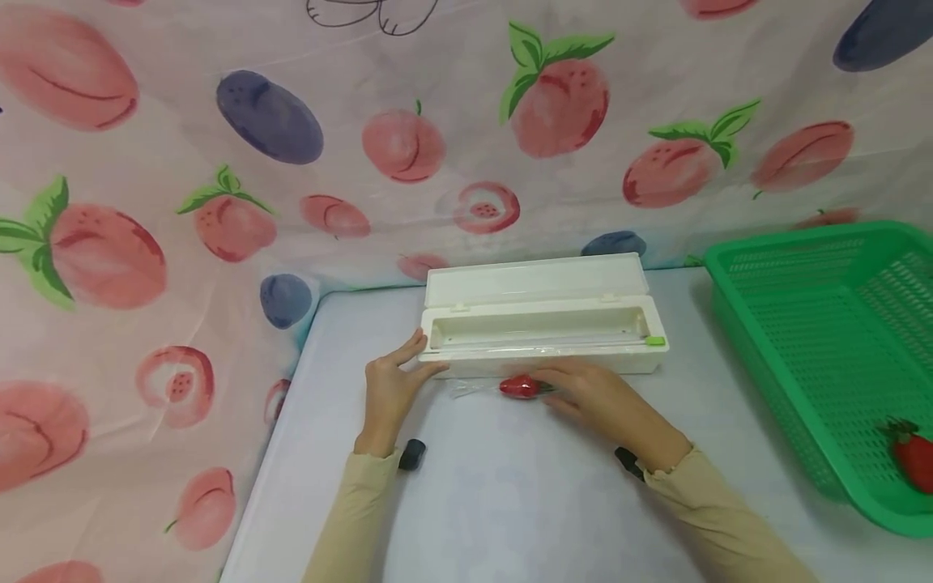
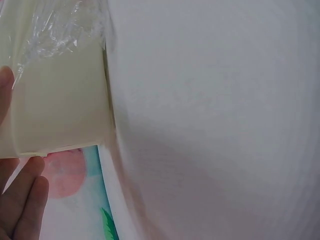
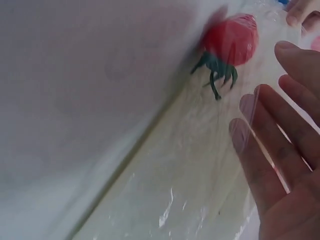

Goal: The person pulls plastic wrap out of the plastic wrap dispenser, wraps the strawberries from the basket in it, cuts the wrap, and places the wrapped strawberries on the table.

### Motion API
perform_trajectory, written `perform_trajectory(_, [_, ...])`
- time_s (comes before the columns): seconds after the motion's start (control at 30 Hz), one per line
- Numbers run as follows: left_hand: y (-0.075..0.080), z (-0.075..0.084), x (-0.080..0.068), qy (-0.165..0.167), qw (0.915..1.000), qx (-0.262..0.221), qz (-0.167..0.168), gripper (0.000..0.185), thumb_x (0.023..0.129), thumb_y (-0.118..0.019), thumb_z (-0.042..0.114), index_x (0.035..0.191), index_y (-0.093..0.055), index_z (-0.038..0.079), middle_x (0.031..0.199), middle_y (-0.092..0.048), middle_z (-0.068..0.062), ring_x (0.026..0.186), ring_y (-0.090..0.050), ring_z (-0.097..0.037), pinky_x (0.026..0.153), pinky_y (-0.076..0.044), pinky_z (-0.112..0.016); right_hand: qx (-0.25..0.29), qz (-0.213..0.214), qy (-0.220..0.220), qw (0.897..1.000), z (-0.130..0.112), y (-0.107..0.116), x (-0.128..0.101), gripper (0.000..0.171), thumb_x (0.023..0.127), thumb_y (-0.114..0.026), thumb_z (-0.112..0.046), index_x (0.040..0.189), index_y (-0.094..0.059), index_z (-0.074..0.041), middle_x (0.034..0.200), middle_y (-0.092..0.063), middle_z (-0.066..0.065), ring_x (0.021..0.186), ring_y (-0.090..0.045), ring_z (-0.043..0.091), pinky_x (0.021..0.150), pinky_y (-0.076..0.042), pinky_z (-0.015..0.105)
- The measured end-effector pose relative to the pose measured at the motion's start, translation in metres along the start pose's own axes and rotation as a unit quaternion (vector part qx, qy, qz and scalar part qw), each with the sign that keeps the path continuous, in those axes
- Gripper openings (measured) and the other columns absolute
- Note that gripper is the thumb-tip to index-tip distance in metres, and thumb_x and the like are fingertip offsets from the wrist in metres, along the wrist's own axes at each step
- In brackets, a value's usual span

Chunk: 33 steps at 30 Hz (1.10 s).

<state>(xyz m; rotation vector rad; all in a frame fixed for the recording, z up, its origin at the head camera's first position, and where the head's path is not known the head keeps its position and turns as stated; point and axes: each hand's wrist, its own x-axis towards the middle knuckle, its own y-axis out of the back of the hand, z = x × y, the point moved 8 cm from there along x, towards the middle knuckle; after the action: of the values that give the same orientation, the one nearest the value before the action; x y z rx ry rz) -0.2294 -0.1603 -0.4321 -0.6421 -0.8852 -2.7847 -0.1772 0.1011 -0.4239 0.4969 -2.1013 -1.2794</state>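
A long white cling film dispenser stands at the back of the table with its lid raised. My left hand holds its left end, thumb at the front and fingers round the end in the left wrist view. Clear cling film hangs down over the front wall. A red strawberry with a green leafy top lies wrapped in film against the dispenser's front. Just right of it, my right hand touches the film with extended, slightly spread fingers.
A green slider sits at the right end of the dispenser's cutting rail. To the right stands a green perforated basket with another strawberry in it. A fruit-patterned cloth hangs behind the white table.
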Motion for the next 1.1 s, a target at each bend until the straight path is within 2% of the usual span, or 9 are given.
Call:
perform_trajectory(0.17, [0.002,-0.002,-0.002,0.003,1.0000,-0.003,-0.003,0.056,0.065,-0.091,0.019,0.115,-0.071,0.001,0.120,-0.069,-0.009,0.114,-0.065,-0.025,0.098,-0.050,-0.032,-0.005,-0.009,0.003,1.000,-0.003,-0.009,0.004,0.054,0.080,-0.084,-0.015,0.131,-0.065,-0.012,0.131,-0.065,0.002,0.120,-0.062,0.022,0.100,-0.052,0.041])
perform_trajectory(0.43, [0.000,-0.006,-0.001,0.025,0.9995,-0.012,-0.013,0.057,0.066,-0.091,0.022,0.116,-0.070,0.003,0.122,-0.068,-0.007,0.118,-0.063,-0.021,0.101,-0.048,-0.026,-0.020,-0.021,-0.001,1.000,-0.006,-0.021,0.009,0.052,0.081,-0.083,-0.013,0.129,-0.065,-0.008,0.129,-0.065,0.005,0.121,-0.061,0.024,0.101,-0.051,0.043])
perform_trajectory(0.67, [-0.001,-0.003,-0.001,0.005,0.9999,0.005,-0.014,0.057,0.066,-0.090,0.020,0.116,-0.070,0.001,0.122,-0.068,-0.008,0.116,-0.064,-0.024,0.099,-0.049,-0.031,-0.024,-0.006,-0.002,1.000,-0.006,-0.028,0.010,0.048,0.081,-0.082,-0.011,0.126,-0.067,-0.007,0.128,-0.066,0.005,0.119,-0.062,0.024,0.100,-0.051,0.041])
perform_trajectory(0.9, [0.000,-0.002,0.000,0.003,0.9998,0.012,-0.014,0.058,0.066,-0.090,0.022,0.117,-0.070,0.002,0.122,-0.068,-0.008,0.116,-0.064,-0.026,0.099,-0.050,-0.034,-0.020,0.005,-0.023,1.000,-0.005,-0.031,0.011,0.040,0.082,-0.081,-0.010,0.120,-0.070,-0.008,0.120,-0.069,0.006,0.112,-0.066,0.024,0.096,-0.054,0.039])
perform_trajectory(1.1, [0.000,0.000,0.000,-0.004,0.9996,0.022,-0.020,0.058,0.067,-0.090,0.023,0.117,-0.070,0.001,0.122,-0.068,-0.009,0.116,-0.064,-0.026,0.099,-0.051,-0.034,-0.020,0.016,-0.024,0.999,-0.006,-0.030,0.012,0.032,0.082,-0.080,-0.009,0.114,-0.073,-0.007,0.114,-0.070,0.006,0.107,-0.067,0.023,0.092,-0.055,0.038])
